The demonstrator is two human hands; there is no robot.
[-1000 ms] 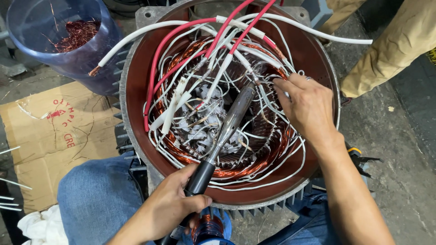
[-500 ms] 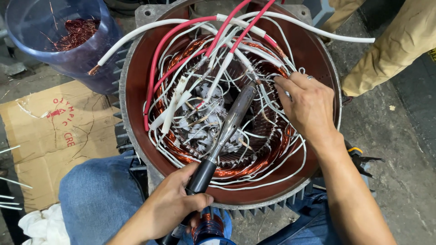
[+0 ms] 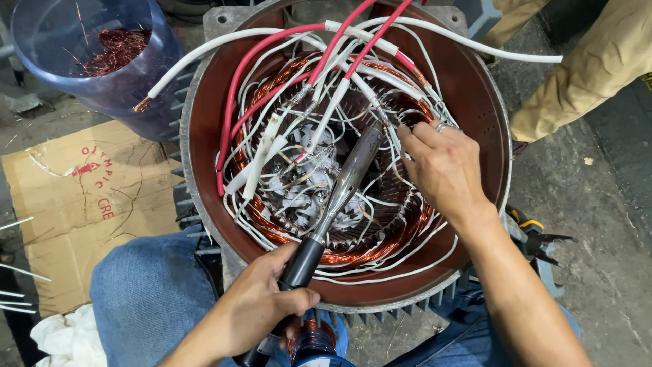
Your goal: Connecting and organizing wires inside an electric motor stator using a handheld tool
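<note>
A: What does the left hand point(image 3: 261, 309) hold?

B: Its fingers are closed around the black handle of a long tool point(image 3: 336, 197). The metal shaft of the tool goes up and to the right, over the middle of the motor housing point(image 3: 204, 136), and its tip is near the right hand point(image 3: 441, 166).

A: And the right hand?

B: It is inside the housing, on the right side. The fingertips point(image 3: 407, 136) pinch thin white wires point(image 3: 380, 112) just beside the tip of the tool. The fingers are bent, not spread.

A: What is around them?

B: Copper windings point(image 3: 380, 248) run in a ring inside the round housing. Red cables point(image 3: 234, 95) and white cables point(image 3: 475, 44) come out over the rim. At top left stands a blue plastic bucket point(image 3: 41, 41) with copper scraps. Cardboard point(image 3: 68, 204) lies on the floor at left, and pliers point(image 3: 536, 238) lie at right, just beside the housing. Another person's leg in tan trousers point(image 3: 591, 68) is at top right.
</note>
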